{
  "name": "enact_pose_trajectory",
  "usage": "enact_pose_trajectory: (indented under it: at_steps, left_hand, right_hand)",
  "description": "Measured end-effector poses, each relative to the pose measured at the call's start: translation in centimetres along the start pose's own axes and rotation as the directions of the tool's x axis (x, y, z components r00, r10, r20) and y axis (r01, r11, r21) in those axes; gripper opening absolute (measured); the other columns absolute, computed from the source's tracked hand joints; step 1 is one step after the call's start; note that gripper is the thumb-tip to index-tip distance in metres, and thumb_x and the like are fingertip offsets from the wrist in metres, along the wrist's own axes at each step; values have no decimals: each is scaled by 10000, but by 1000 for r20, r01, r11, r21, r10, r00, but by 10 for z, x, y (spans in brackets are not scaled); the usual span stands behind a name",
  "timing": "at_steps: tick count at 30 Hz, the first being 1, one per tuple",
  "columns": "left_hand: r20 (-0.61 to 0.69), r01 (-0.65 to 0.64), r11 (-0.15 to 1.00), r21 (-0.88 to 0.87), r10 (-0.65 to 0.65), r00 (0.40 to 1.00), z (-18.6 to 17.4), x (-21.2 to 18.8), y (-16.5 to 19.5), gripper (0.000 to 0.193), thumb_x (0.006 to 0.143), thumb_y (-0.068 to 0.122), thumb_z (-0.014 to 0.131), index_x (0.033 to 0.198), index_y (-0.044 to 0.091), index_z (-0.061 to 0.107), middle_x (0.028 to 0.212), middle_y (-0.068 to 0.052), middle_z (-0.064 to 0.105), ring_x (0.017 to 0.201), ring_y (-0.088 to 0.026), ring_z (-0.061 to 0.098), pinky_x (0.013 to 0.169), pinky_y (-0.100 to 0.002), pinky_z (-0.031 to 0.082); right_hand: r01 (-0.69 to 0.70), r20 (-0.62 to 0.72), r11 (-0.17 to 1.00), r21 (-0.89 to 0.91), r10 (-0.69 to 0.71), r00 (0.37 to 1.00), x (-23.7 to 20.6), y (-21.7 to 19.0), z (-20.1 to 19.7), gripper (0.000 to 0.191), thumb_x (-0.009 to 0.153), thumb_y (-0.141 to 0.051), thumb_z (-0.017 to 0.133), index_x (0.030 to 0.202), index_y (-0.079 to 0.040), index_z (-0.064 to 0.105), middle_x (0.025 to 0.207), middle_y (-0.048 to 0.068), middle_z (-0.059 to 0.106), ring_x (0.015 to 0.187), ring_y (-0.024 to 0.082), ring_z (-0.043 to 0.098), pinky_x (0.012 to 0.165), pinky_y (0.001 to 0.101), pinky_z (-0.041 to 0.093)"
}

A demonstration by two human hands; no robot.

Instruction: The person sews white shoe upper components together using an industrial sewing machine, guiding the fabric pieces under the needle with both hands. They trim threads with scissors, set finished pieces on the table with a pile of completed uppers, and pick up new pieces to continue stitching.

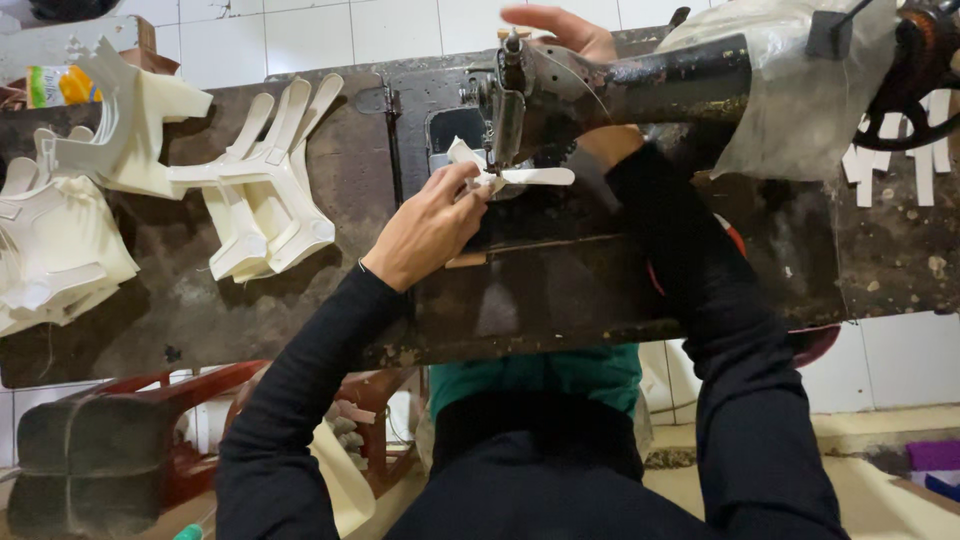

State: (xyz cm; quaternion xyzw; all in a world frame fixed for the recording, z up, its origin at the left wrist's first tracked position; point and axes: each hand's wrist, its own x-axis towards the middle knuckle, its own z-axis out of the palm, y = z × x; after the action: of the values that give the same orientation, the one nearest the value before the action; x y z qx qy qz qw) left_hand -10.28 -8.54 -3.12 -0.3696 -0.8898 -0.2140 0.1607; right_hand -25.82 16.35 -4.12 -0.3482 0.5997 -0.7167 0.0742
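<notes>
Black sleeves: both arms of the person were covered to the wrist and reached from the near edge toward the machine.
Stool: a dark red stool (200, 400) stood nearest the viewer, below the near edge of the desk, at lower left.
Desk: a worn, dark desk (200, 300) carried the machine and the cut parts.
Left hand: the left hand (425, 230) lay knuckles up on the machine bed, just in front of the needle. Its grip was nearly closed, with fingertips pinched on the near end of the white piece.
White piece: a small white cut piece (520, 177) lay flat on the bed under the needle area, with one narrow tab extending to the right. It touched the left fingertips.
Sewing machine: a black, worn sewing machine (640, 90) stood on the desk, with its head above the white piece and its arm running right.
Plastic cover: a clear plastic sheet (800, 90) was draped over the right part of the machine arm.
Right hand: the right hand (565, 30) reached behind the machine head, fingers extended. The machine hid its palm, so whether its grip held anything could not be told.
Stacked parts: cream-white cut shapes (265, 190) lay in piles on the left of the desk, well apart from both hands.
Handwheel: a dark handwheel (925, 70) sat at far right.
</notes>
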Motion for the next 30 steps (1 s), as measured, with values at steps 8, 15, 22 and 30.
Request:
enact_pose_trajectory:
  at_steps: [8,15,22,30]
  left_hand:
    - [-8,17,1000,13,-17,1000,0,2,-1,208,941,77,671,1116,-20,616,1374,-214,598,1282,-341,569,1087,-401,481]
    - [-11,17,1000,8,-17,1000,-4,7,1,214,927,77,678,1120,-5,639,1339,-184,641,1262,-334,584,1074,-398,486]
    - [-23,31,999,-8,-32,999,-1,9,-2,182,963,86,683,1124,11,646,1344,-169,644,1259,-337,586,1066,-405,495]
    - [-3,46,999,4,-46,999,5,9,-3,243,952,98,691,1176,10,656,1344,-165,638,1256,-345,562,1075,-412,470]
  right_hand:
    - [-96,90,428,-898,394,915,-70,-40,29,169,985,-257,740,1075,-116,764,906,97,744,823,258,696,731,390,529]
    - [214,213,511,-832,-62,975,-78,-43,32,234,907,-110,792,1119,-207,771,1067,13,752,953,259,682,862,391,528]
    - [208,201,480,-852,-67,977,-83,-31,26,282,886,-125,807,1150,-223,778,1034,28,733,958,264,674,859,402,526]
    - [158,160,458,-875,-34,986,-83,-22,24,243,900,-159,839,1129,-222,790,888,29,700,830,276,626,793,428,506]
